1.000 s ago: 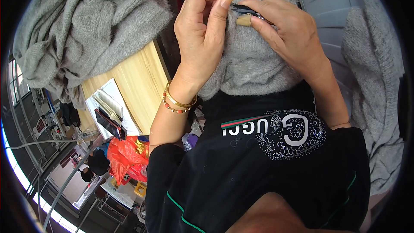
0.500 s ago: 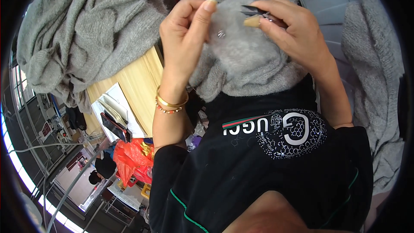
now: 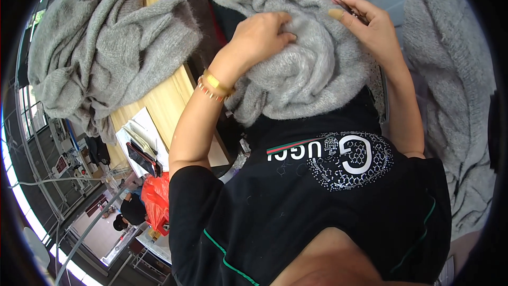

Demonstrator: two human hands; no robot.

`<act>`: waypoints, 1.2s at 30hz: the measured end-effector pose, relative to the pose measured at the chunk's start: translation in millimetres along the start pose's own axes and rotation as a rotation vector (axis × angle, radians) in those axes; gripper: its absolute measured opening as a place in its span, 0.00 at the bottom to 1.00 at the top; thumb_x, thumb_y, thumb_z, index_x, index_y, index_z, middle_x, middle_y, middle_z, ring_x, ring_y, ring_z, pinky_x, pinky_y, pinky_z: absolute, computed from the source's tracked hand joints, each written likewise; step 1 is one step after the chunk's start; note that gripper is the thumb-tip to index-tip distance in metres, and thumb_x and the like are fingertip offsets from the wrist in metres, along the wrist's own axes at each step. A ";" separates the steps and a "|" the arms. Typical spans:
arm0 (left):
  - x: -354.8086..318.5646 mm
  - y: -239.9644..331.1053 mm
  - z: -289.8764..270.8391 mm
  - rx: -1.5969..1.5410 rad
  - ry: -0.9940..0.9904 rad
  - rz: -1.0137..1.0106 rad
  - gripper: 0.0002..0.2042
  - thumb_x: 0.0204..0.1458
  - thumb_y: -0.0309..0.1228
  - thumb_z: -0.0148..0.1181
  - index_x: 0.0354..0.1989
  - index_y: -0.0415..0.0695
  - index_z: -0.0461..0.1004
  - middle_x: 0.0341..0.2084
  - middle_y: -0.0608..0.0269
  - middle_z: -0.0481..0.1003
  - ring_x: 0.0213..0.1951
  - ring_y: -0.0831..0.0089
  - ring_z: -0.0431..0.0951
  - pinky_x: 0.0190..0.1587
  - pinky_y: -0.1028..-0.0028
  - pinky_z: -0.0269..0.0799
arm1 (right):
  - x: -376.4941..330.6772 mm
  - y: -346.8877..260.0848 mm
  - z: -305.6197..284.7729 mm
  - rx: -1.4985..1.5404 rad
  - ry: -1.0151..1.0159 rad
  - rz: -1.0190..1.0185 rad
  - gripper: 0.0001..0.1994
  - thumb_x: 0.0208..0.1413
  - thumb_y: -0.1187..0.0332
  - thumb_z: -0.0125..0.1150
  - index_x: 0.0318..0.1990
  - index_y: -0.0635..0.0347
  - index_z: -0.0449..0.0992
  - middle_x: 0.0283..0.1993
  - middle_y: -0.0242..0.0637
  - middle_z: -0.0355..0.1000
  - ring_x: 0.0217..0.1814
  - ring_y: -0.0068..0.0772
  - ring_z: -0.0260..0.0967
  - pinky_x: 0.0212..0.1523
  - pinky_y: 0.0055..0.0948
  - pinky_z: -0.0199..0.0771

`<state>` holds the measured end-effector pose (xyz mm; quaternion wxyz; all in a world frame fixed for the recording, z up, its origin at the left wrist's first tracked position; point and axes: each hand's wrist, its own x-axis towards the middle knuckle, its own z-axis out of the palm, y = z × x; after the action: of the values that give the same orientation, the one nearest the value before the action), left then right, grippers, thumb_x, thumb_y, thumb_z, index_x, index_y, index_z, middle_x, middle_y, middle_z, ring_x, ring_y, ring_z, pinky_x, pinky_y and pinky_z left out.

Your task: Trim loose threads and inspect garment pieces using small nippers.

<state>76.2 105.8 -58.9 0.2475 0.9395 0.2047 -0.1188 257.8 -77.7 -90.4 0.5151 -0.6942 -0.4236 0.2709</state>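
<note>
The wooden table [image 3: 172, 98] carries gray knitwear [image 3: 119, 53] (heaped and rumpled) and white paper [image 3: 162, 151].

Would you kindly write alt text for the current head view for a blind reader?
A person's left hand rests on bunched grey knitted fabric in front of their black shirt, while the right hand holds a dark tool. More grey knitwear lies on a wooden table at left, and another grey piece shows at right.

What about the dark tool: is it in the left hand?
No, the right hand holds the dark tool, while the left hand is at the grey knit fabric.
</note>
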 end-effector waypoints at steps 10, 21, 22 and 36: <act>-52.9 15.9 20.1 -0.818 -0.630 -0.147 0.21 0.52 0.47 0.68 0.27 0.40 0.71 0.20 0.64 0.71 0.26 0.73 0.71 0.32 0.72 0.69 | 3.0 18.7 2.0 0.175 -0.082 0.070 0.15 0.63 0.68 0.60 0.53 0.67 0.77 0.45 0.29 0.78 0.46 0.14 0.71 0.46 0.15 0.68; -0.3 -28.0 34.4 -0.253 -0.331 -0.116 0.34 0.49 0.57 0.57 0.40 0.29 0.79 0.38 0.39 0.80 0.39 0.56 0.82 0.43 0.61 0.74 | -12.9 6.5 2.2 0.119 -0.050 0.049 0.12 0.60 0.68 0.64 0.45 0.68 0.79 0.31 0.18 0.66 0.32 0.11 0.56 0.32 0.16 0.57; 1.9 -25.9 43.0 -0.118 -0.434 -0.177 0.33 0.48 0.54 0.59 0.41 0.28 0.79 0.35 0.39 0.80 0.37 0.57 0.82 0.42 0.61 0.74 | -15.3 10.2 -0.2 0.114 -0.025 0.049 0.11 0.60 0.68 0.64 0.45 0.68 0.80 0.30 0.17 0.65 0.31 0.10 0.55 0.32 0.16 0.57; -115.1 -80.4 -339.1 -0.529 0.968 0.112 0.12 0.61 0.35 0.56 0.40 0.38 0.81 0.39 0.54 0.81 0.39 0.66 0.83 0.41 0.66 0.79 | -8.1 52.3 -37.2 0.126 0.129 0.214 0.12 0.60 0.68 0.65 0.46 0.69 0.79 0.38 0.26 0.75 0.37 0.13 0.67 0.40 0.15 0.66</act>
<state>-20.4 306.3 232.9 0.3589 0.8021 0.2678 0.3952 300.2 -108.6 -128.4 0.5519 -0.7178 -0.2953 0.3050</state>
